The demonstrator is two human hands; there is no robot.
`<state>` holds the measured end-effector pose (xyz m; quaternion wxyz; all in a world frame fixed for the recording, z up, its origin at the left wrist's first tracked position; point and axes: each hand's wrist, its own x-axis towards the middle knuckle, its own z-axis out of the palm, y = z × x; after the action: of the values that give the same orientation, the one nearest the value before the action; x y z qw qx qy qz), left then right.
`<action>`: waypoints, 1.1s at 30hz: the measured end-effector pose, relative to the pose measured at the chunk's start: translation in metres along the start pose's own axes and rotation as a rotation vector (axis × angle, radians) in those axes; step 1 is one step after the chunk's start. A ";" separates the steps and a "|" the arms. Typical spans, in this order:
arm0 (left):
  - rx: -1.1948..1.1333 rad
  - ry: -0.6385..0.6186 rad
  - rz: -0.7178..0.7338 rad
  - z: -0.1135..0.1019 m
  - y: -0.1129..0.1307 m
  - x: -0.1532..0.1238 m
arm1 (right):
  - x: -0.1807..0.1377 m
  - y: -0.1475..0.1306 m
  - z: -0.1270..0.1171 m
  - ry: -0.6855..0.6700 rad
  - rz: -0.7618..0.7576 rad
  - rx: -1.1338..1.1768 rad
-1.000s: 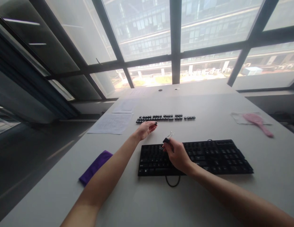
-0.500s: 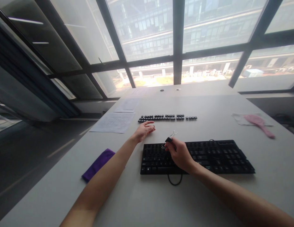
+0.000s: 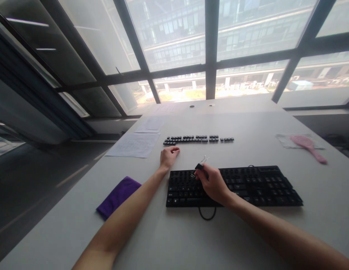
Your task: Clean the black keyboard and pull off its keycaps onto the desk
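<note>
My right hand (image 3: pixel 214 184) is closed on a black binder clip (image 3: pixel 199 166) with silver wire handles, held just above the left part of a black keyboard (image 3: pixel 255 185). My left hand (image 3: pixel 168 156) lies palm down on the white table (image 3: pixel 247 150), fingers curled. It rests just in front of the left end of a row of loose black keycaps (image 3: pixel 196 139). What its fingers enclose is hidden. Several key positions at the keyboard's left look bare, but the detail is too small to be sure.
A purple cloth (image 3: pixel 118 195) lies near the table's left edge. Printed sheets (image 3: pixel 134 145) sit at the far left. A pink hairbrush (image 3: pixel 307 147) rests on clear plastic at the far right. The keyboard's cable (image 3: pixel 207 216) loops toward me. Large windows stand behind the table.
My left hand has turned palm down and dropped to the table, drawing back slightly from the keycap row. The small dark piece at its fingertips no longer shows. My right hand has barely moved.
</note>
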<state>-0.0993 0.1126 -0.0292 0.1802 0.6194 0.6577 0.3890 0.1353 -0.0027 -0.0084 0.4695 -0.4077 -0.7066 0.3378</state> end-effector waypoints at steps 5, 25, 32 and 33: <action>0.103 0.050 -0.027 -0.005 -0.005 -0.002 | 0.000 -0.002 0.000 0.001 -0.003 -0.002; 0.380 0.032 -0.139 -0.008 0.009 -0.001 | -0.001 -0.001 0.001 -0.021 -0.018 -0.006; 0.394 0.045 -0.202 -0.008 0.007 0.014 | 0.000 -0.002 0.001 -0.034 -0.035 -0.023; 0.393 0.045 -0.206 -0.008 0.006 0.016 | 0.000 -0.002 0.001 -0.035 -0.035 -0.025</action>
<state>-0.1033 0.1249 -0.0156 0.0800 0.5634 0.7844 0.2467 0.1344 -0.0039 -0.0073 0.4578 -0.3950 -0.7259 0.3278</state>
